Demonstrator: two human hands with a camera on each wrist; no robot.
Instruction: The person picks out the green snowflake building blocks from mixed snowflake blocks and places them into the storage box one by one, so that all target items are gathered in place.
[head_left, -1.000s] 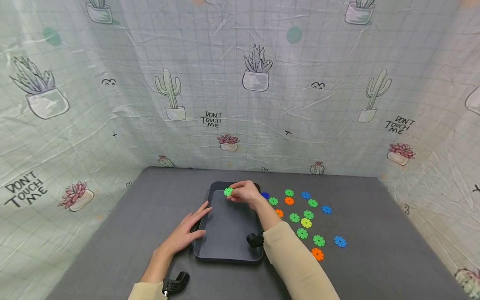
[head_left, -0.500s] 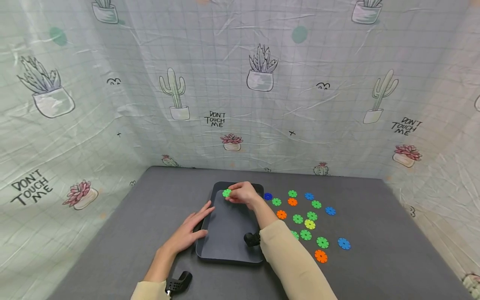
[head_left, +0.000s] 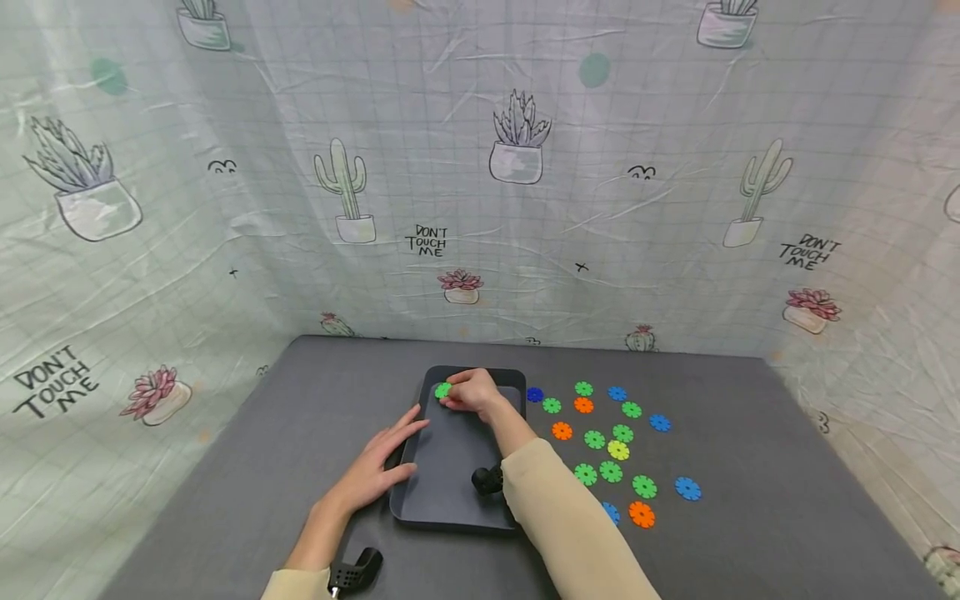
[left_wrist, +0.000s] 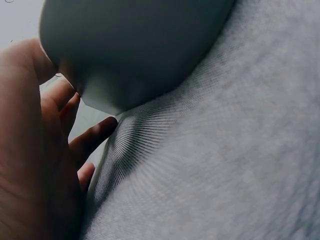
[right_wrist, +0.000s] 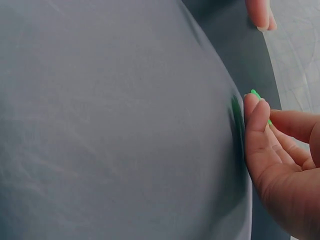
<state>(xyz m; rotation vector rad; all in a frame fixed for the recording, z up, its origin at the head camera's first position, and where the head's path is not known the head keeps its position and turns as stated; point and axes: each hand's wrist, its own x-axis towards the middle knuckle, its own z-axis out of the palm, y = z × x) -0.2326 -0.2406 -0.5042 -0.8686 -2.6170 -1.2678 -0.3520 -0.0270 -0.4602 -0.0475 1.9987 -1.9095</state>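
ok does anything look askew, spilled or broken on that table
Nothing stands out. Loose coloured discs lie scattered on the table right of the dark tray, with no visible damage. The right hand pinches a green disc near the tray's far left corner; the left hand touches its left side.

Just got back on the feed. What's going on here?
A person's right hand pinches a green disc at the far-left part of a dark tray, while the left hand touches the tray's left side. More discs, green, blue, orange and one yellow, lie scattered on the gray table to the tray's right. No other disc shows in the tray, though the right arm hides some of it.
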